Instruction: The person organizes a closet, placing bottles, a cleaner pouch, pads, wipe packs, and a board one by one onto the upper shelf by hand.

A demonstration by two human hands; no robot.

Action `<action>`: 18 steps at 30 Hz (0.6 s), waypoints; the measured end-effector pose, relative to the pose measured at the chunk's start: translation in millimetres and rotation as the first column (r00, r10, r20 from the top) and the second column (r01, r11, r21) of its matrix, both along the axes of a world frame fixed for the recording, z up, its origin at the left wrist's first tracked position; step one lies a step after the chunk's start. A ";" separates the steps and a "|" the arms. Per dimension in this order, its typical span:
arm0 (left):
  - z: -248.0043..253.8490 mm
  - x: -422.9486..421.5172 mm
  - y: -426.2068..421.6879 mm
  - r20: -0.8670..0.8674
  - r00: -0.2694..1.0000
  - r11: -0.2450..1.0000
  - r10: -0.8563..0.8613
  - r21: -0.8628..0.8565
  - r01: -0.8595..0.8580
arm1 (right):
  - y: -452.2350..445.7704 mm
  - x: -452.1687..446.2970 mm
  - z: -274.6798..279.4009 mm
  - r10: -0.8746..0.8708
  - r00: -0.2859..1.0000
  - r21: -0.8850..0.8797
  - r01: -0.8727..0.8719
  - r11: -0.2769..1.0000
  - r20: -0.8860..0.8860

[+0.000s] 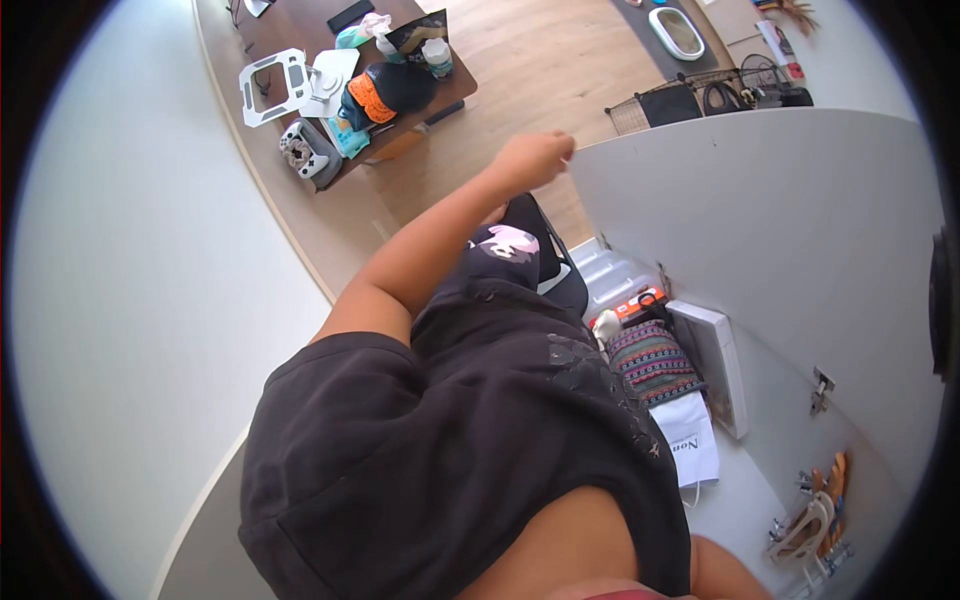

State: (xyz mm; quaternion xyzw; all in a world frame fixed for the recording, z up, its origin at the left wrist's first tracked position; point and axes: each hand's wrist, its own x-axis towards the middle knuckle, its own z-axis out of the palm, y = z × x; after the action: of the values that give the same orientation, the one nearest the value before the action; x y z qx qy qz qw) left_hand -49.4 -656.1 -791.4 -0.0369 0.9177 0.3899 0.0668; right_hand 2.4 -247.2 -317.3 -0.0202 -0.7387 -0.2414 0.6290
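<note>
My left hand (540, 160) reaches forward across the upper middle of the view, its fingers curled closed. It is at the free top corner of a light grey cabinet door (740, 190) and appears to grip that edge; the fingertips are partly hidden. The door stands open, with a metal hinge (822, 390) on its inner side. Beside me, inside the cabinet, lie a patterned woven pouch (655, 360), a white cloth bag with printed letters (688, 440) and a white box (712, 365). Only part of my right arm (722, 572) shows at the bottom; the right hand is hidden.
A brown desk (300, 20) at upper left carries a white stand (275, 88), a game controller (308, 150) and an orange-and-black cloth item (370, 98). Clear plastic containers (605, 275) are beside a dark chair (568, 285). Hangers (815, 520) are at lower right.
</note>
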 end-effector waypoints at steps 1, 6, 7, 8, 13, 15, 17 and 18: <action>-7.4 1.1 -15.2 0.001 1.000 1.000 0.008 0.001 -0.008 | -9.3 -25.2 -25.3 0.170 0.985 -0.117 -0.168 0.979 0.013; -30.8 4.0 -83.8 0.078 0.862 0.850 0.501 -0.235 -0.472 | -63.6 -176.6 -194.3 0.837 0.400 -0.669 -0.508 0.542 0.375; -38.5 5.2 -96.7 0.078 0.852 0.841 0.517 -0.235 -0.488 | -97.5 -199.3 -236.3 0.832 0.390 -0.807 -0.285 0.517 0.395; -50.2 5.7 -108.9 0.075 0.798 0.794 0.598 -0.188 -0.577 | -144.6 -219.5 -274.0 0.885 0.212 -0.802 -0.375 0.466 0.415; -107.1 -3.2 -156.3 0.004 0.580 0.577 0.815 -0.106 -0.810 | -318.4 -248.8 -379.9 0.730 -0.264 -0.718 -0.554 0.421 0.631; -128.1 -8.2 -174.0 -0.008 0.547 0.543 0.837 -0.110 -0.833 | -353.3 -252.7 -417.6 0.681 -0.448 -0.806 -0.439 0.397 0.579; -146.3 -11.2 -189.5 -0.069 0.486 0.478 0.872 -0.103 -0.872 | -385.5 -254.0 -448.6 0.623 -0.519 -0.810 -0.390 0.437 0.586; -154.4 -12.3 -197.1 -0.062 0.482 0.474 0.874 -0.107 -0.874 | -398.1 -255.0 -464.0 0.565 -0.579 -0.805 -0.351 0.478 0.588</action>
State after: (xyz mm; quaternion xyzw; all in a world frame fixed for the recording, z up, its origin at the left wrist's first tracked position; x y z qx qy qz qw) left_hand -61.7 -853.2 -945.8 -0.5032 0.7931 0.3119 -0.1429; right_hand -252.5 -645.3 -781.2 0.4948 -0.8219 0.2481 -0.1342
